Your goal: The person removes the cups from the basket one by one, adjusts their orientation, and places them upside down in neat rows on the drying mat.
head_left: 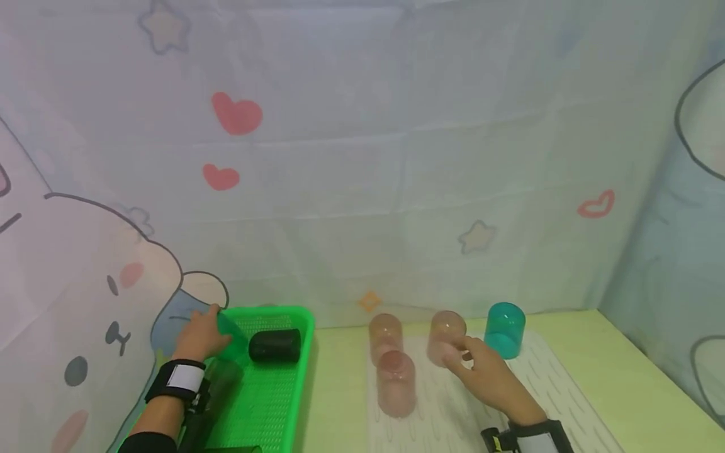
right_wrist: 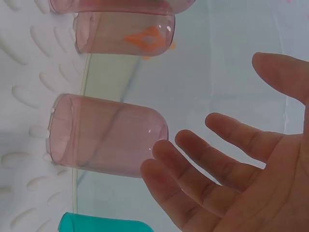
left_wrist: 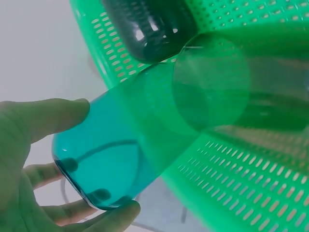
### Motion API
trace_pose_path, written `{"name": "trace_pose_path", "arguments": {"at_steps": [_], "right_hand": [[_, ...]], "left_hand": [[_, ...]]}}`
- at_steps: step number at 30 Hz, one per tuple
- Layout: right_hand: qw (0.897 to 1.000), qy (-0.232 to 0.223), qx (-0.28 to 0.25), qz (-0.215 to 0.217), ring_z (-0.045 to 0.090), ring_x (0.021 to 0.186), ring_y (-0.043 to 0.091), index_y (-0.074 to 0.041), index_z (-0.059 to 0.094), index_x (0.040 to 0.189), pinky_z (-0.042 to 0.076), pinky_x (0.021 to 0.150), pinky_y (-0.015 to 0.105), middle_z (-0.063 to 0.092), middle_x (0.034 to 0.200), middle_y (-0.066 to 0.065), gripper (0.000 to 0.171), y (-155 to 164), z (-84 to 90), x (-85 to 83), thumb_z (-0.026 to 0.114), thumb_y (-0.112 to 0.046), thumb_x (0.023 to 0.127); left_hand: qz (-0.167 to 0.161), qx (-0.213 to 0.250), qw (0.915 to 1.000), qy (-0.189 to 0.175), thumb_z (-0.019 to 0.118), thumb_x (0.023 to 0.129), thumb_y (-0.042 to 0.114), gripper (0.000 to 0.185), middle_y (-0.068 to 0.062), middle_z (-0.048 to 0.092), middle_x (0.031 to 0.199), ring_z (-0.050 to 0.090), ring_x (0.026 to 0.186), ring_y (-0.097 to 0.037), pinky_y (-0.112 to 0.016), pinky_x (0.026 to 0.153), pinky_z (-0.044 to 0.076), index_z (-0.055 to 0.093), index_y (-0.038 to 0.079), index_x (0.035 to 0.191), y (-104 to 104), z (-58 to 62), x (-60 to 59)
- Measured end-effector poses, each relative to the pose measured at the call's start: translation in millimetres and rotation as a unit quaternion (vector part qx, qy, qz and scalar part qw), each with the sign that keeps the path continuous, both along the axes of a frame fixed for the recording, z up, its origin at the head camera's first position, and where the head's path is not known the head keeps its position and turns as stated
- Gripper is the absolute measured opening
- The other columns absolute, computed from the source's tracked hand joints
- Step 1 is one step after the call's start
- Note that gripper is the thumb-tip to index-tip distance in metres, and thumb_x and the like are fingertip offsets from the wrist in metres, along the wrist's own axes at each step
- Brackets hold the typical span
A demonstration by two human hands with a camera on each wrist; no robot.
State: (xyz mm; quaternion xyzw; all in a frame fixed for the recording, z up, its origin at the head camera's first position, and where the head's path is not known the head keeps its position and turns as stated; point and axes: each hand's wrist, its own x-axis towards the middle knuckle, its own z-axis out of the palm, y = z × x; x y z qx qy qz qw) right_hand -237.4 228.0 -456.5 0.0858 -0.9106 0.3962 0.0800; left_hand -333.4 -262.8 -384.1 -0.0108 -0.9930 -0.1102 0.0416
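At the back left of the green basket [head_left: 304, 377], my left hand [head_left: 201, 333] grips a clear teal cup [left_wrist: 108, 150]. The left wrist view shows the thumb on one side of its base end and the fingers on the other, its far end overlapping a clear greyish cup [left_wrist: 280, 77] in the basket. My right hand [head_left: 488, 379] is beside an upside-down clear pink cup [head_left: 444, 333] on the white ridged mat [head_left: 453, 425]. In the right wrist view its fingers are spread and loosely bent, fingertips close to the cup's base; whether they touch is unclear.
A black cup [head_left: 275, 346] lies on its side in the basket. Two more pink cups, one behind [head_left: 385, 333] and one in front [head_left: 396, 390], stand left on the mat. Another teal cup [head_left: 505, 330] stands right. A printed cloth [head_left: 340, 189] hangs behind the yellow table [head_left: 340, 390].
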Motion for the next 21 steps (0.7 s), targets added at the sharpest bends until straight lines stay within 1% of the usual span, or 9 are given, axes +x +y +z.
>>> {"name": "trace_pose_path", "arguments": {"at_steps": [4,9,13,17,21], "right_hand": [[1.000,-0.004,0.001,0.001,0.056,0.107,0.034,0.000,0.052,0.129,0.052,0.076,0.041,0.056,0.124,0.016,0.062,-2,2.9,-0.4,0.051,-0.051,0.094],[1.000,-0.008,0.000,-0.003,0.056,0.108,0.033,0.001,0.052,0.128,0.052,0.075,0.041,0.056,0.123,0.016,0.063,-3,5.4,-0.6,0.050,-0.052,0.093],[1.000,-0.014,-0.002,-0.004,0.055,0.108,0.034,0.000,0.052,0.128,0.052,0.075,0.041,0.056,0.123,0.017,0.063,-4,4.7,-0.4,0.050,-0.052,0.093],[1.000,-0.021,-0.005,-0.004,0.055,0.108,0.033,-0.002,0.051,0.131,0.052,0.075,0.041,0.056,0.124,0.016,0.067,-5,4.0,-1.6,0.050,-0.056,0.092],[1.000,-0.013,0.003,-0.007,0.055,0.109,0.034,-0.002,0.052,0.129,0.052,0.076,0.042,0.057,0.123,0.015,0.067,-5,3.2,-3.3,0.048,-0.057,0.092]], "left_hand": [[0.008,0.007,0.9996,0.024,0.067,0.086,0.022,0.071,-0.046,0.034,0.119,0.053,0.087,-0.053,-0.057,0.065,0.047,0.030,-0.009,0.137,0,5.4,7.5],[0.005,0.015,0.9976,0.067,0.070,0.084,0.026,0.070,-0.043,0.040,0.112,0.056,0.080,-0.049,-0.054,0.060,0.048,0.035,-0.007,0.134,8,12.5,20.7],[-0.004,0.033,0.9955,0.088,0.071,0.083,0.028,0.069,-0.040,0.040,0.112,0.057,0.073,-0.042,-0.049,0.055,0.047,0.037,-0.004,0.133,21,20.1,33.4],[-0.017,0.055,0.9915,0.117,0.071,0.083,0.027,0.068,-0.038,0.039,0.116,0.056,0.074,-0.040,-0.047,0.056,0.047,0.038,-0.004,0.133,40,25.1,46.0],[-0.039,0.080,0.9866,0.137,0.071,0.083,0.025,0.066,-0.037,0.038,0.119,0.057,0.076,-0.038,-0.045,0.057,0.048,0.038,-0.003,0.133,60,27.1,55.0]]}}
